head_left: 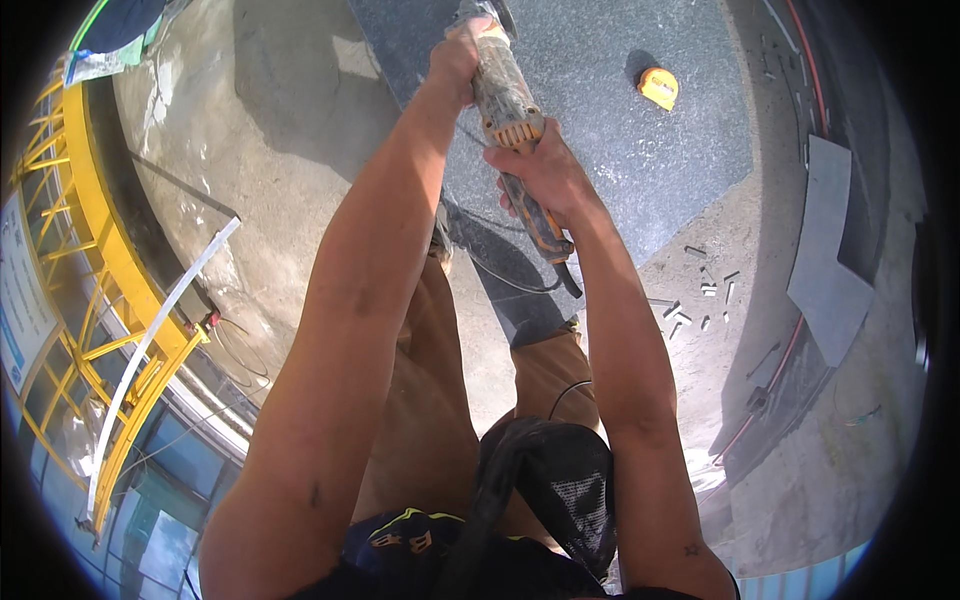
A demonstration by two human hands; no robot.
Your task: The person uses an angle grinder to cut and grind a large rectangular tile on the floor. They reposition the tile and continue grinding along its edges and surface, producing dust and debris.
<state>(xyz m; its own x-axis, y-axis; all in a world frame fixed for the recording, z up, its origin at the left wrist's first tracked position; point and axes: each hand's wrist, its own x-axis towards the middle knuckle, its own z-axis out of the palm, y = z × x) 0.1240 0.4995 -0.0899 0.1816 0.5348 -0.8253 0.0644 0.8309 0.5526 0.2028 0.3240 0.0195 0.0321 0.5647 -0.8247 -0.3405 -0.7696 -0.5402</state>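
A dusty angle grinder [503,95] with a yellow-orange vented collar is held out in front of me with both hands. My left hand [458,62] is closed round its front end near the head, at the top of the view. Further back, my right hand [548,175] wraps the rear handle, and the black power cord leaves from its end. Part of the dark disc guard shows at the top edge; the disc itself is mostly cut off. Below the tool lies a large grey sheet [620,170], and a yellow tape measure [658,88] rests on it to the right.
Several small offcuts [706,290] litter the concrete right of my legs. An angular grey piece [832,250] lies at the far right near a red hose [808,60]. To the left stands a yellow metal frame [90,200] with a pale strip [160,320] leaning on it.
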